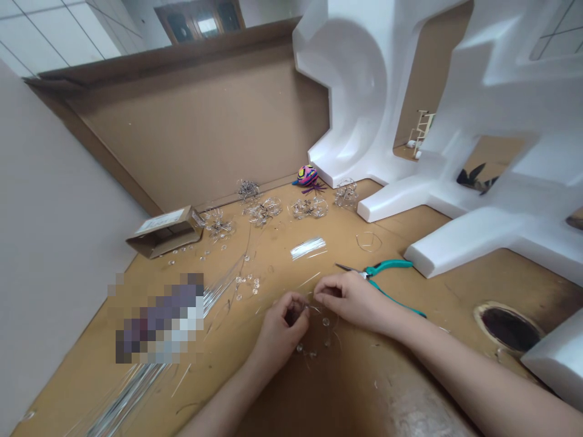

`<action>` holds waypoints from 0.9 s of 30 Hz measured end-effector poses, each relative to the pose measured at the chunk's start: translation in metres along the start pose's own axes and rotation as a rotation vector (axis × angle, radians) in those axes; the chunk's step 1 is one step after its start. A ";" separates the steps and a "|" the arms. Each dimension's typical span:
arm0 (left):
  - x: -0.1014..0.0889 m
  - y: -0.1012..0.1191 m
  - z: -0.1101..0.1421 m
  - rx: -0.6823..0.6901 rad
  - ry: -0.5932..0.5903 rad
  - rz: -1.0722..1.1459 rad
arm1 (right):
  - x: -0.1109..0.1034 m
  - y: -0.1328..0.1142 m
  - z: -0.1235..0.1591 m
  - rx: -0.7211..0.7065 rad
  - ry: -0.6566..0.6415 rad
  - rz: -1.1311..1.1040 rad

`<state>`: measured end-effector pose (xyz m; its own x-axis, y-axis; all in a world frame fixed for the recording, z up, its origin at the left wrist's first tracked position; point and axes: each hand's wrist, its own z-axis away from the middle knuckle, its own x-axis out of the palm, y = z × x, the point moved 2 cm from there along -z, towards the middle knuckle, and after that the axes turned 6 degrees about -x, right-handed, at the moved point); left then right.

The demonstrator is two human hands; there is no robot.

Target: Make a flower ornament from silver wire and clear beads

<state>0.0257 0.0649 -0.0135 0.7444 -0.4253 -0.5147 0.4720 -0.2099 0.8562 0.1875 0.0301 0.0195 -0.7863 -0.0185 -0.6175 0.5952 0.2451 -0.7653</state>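
Between the left hand (283,323) and the right hand (353,298), held a thin wire (314,308) pinched in the left fingertips near a few clear beads (326,322), with the right fingers curled, but could not tell whether closed on that wire too. Had teal-handled pliers (390,264) just beside the right hand, short silver wires (308,247) ahead of both hands and, farther ahead, tangled clusters of wire and beads (314,207).
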 end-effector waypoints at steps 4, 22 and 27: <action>-0.004 0.008 0.001 0.048 0.003 -0.027 | -0.004 0.004 0.000 0.039 0.036 -0.069; -0.021 0.030 0.014 0.131 0.042 -0.054 | 0.001 -0.010 0.001 -0.031 0.050 -0.233; -0.024 0.032 0.011 0.195 0.047 -0.156 | 0.003 -0.006 0.000 -0.042 0.051 -0.192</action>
<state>0.0177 0.0591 0.0269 0.6930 -0.3344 -0.6388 0.4861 -0.4376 0.7564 0.1814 0.0284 0.0219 -0.8925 -0.0203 -0.4506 0.4272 0.2823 -0.8589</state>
